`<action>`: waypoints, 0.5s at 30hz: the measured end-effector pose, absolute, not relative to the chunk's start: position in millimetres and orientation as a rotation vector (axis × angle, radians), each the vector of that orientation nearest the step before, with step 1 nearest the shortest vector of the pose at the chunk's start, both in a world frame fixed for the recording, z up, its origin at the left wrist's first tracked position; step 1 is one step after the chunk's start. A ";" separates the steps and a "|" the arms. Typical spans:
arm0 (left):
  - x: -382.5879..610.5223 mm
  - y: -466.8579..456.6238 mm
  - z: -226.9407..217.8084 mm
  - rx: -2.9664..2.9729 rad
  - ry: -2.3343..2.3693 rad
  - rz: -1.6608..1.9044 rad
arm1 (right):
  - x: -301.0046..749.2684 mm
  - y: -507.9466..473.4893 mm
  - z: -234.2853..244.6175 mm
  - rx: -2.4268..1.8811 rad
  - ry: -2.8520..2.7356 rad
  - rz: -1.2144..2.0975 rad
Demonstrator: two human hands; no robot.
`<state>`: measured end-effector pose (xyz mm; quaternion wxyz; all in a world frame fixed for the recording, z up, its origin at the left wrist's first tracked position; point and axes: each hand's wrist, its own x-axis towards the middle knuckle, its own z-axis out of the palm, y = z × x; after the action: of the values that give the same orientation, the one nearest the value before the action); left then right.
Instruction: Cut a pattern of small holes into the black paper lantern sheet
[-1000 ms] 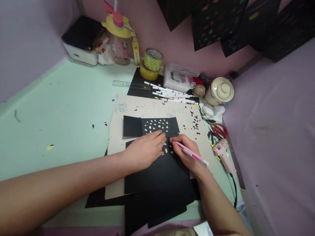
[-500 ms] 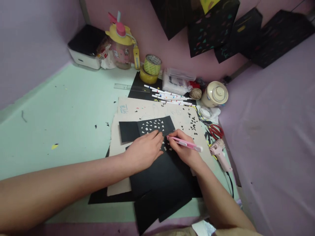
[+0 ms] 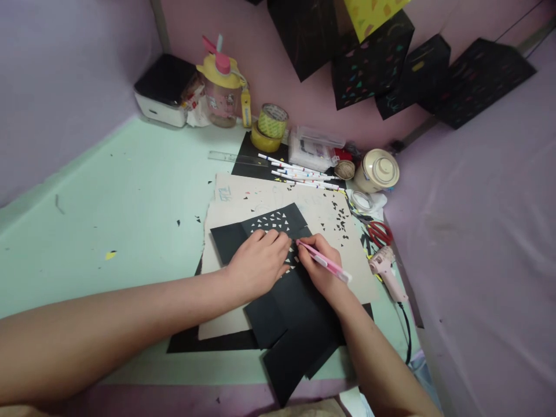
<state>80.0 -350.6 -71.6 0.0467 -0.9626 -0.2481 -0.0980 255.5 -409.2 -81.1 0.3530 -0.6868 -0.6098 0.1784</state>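
Observation:
A folded sheet of black card (image 3: 299,307) with flaps lies aslant under both hands. Small triangles and other shapes are cut through its upper panel, and pale board shows in the holes. My left hand (image 3: 259,262) lies on the card with its fingers bent a little and the thumb apart, pressing it down and hiding part of the cut area. Just to its right, my right hand (image 3: 319,263) grips a slim pink craft knife (image 3: 325,262) like a pen, its tip end at the card. The blade itself is too small to make out.
Beneath the card is a pale board (image 3: 234,200) strewn with black scraps. White markers (image 3: 304,174), tape rolls (image 3: 268,128) and a bottle (image 3: 221,92) stand behind. To the right are red-handled scissors (image 3: 380,233) and a pink glue gun (image 3: 388,272). Black paper boxes (image 3: 373,61) hang above.
The black card has turned anticlockwise, its lower flaps swinging to the right. Both hands stay on it, and the knife remains in my right hand. The whole view has shifted slightly.

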 end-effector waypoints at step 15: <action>81.0 -351.4 -69.3 -2.922 -0.752 -0.276 | 244.4 -408.2 -79.7 -1.804 -1.407 0.470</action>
<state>81.0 -351.4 -69.3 0.0560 -0.9629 -0.2478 -0.0909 244.4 -408.2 -79.7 0.3923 -0.7105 -0.5540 0.1852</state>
